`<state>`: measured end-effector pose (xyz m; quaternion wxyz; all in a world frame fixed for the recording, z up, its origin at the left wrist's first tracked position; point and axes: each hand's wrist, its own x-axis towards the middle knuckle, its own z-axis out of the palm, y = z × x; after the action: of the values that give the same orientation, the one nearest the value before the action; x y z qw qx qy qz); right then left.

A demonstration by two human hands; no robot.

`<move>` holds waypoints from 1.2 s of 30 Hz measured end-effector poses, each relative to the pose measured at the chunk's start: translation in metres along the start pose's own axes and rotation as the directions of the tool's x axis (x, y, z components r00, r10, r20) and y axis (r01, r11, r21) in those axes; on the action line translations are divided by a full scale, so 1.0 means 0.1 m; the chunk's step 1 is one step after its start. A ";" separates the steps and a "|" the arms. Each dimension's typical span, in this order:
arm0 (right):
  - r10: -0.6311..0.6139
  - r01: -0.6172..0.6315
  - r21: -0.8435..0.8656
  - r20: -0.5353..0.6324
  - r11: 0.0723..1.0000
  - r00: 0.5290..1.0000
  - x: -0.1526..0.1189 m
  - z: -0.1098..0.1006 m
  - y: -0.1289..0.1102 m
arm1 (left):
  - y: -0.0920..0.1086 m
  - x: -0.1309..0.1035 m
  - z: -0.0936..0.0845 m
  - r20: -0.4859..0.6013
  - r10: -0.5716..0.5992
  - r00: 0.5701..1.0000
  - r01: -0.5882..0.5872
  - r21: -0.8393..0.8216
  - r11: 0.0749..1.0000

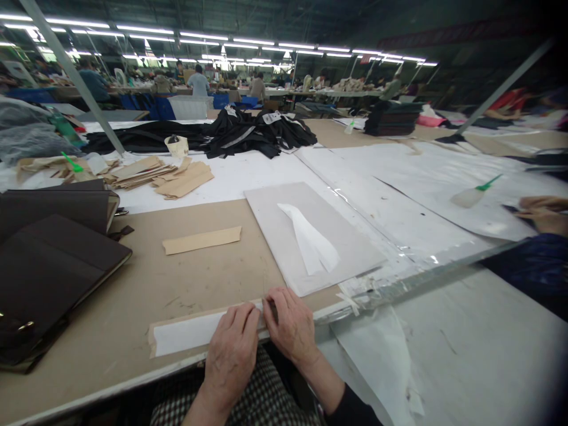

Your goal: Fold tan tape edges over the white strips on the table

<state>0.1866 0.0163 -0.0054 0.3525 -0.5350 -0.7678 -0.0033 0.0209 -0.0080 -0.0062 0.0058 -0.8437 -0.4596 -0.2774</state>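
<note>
A white strip (186, 335) lies on a slightly larger tan backing at the front edge of the worktable. My left hand (234, 343) bends over its right part, fingers together and closed on it. Close beside it, my right hand (289, 324) is curled at the strip's right end, thumb and fingers pinched there; the fingertips are partly hidden. Farther back on the brown surface rests a second tan strip (202, 239). To the right, a white tapered piece (308, 239) with a split end sits on a pale grey board (275, 204).
Dark brown folders (57, 266) are stacked at left. Behind them are tan paper pieces (184, 179), a tape roll (176, 145) and black garments (257, 133). A green-tipped bottle (470, 194) lies at right, near another person's hand (548, 214). The table edge (426, 275) runs along the right front.
</note>
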 end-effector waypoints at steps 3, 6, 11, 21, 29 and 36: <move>0.001 -0.001 0.003 0.001 1.000 1.000 0.00 0.00 0.00 | 0.00 0.00 0.00 0.006 -0.005 1.000 0.005 0.001 1.000; 0.003 -0.003 0.003 0.002 1.000 1.000 0.00 0.00 0.00 | 0.01 0.01 0.00 0.007 -0.006 1.000 0.006 0.007 1.000; 0.008 -0.008 -0.002 0.005 1.000 1.000 0.01 0.01 0.00 | 0.01 0.02 0.00 -0.003 0.000 1.000 0.000 0.014 1.000; 0.004 -0.004 -0.014 0.000 1.000 1.000 0.01 0.00 0.00 | 0.01 0.00 -0.01 -0.016 -0.003 1.000 0.003 0.012 1.000; 0.004 -0.004 -0.013 -0.003 1.000 1.000 0.01 0.00 0.00 | 0.02 0.01 -0.01 -0.009 -0.004 1.000 0.004 0.018 1.000; 0.010 -0.010 -0.017 0.003 1.000 1.000 0.01 0.00 -0.01 | 0.01 0.00 -0.01 0.003 -0.010 1.000 0.010 0.005 1.000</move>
<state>0.1858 0.0165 -0.0046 0.3466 -0.5417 -0.7657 -0.0073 0.0214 -0.0086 -0.0055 0.0059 -0.8418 -0.4646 -0.2749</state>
